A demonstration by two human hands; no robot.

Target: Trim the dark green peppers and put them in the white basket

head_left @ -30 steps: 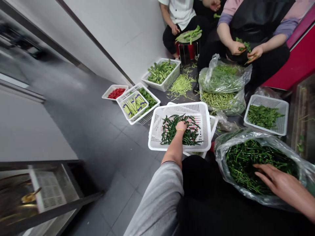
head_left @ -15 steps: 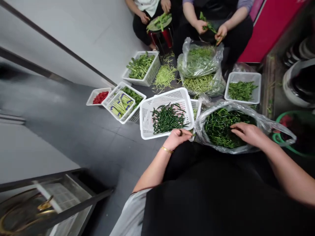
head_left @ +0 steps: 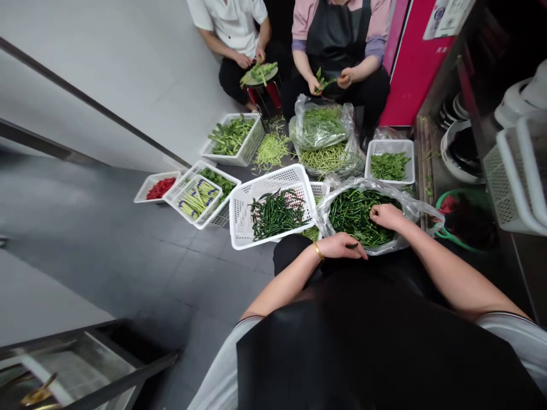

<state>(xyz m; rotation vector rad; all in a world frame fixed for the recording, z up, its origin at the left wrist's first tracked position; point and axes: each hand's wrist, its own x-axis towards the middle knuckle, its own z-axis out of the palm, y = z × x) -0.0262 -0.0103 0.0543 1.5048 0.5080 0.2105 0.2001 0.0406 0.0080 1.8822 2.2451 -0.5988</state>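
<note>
Clear plastic bag (head_left: 411, 209), crinkled, full of thin glossy green pods (head_left: 350, 210): left hand (head_left: 338, 246) is now at its near rim, was in the white basket (head_left: 233, 228) earlier; fingers curled on a dark pod (head_left: 352, 246). Right hand (head_left: 387, 217) still in the bag, fingertips bunched, can't tell if pinching one. Leafy-greens crate (head_left: 411, 162) beyond right hand, green tub (head_left: 456, 239) to its right, bag handle loop (head_left: 433, 214) between. Basket left of left hand: perforated, rectangular, slim pods heaped loose
</note>
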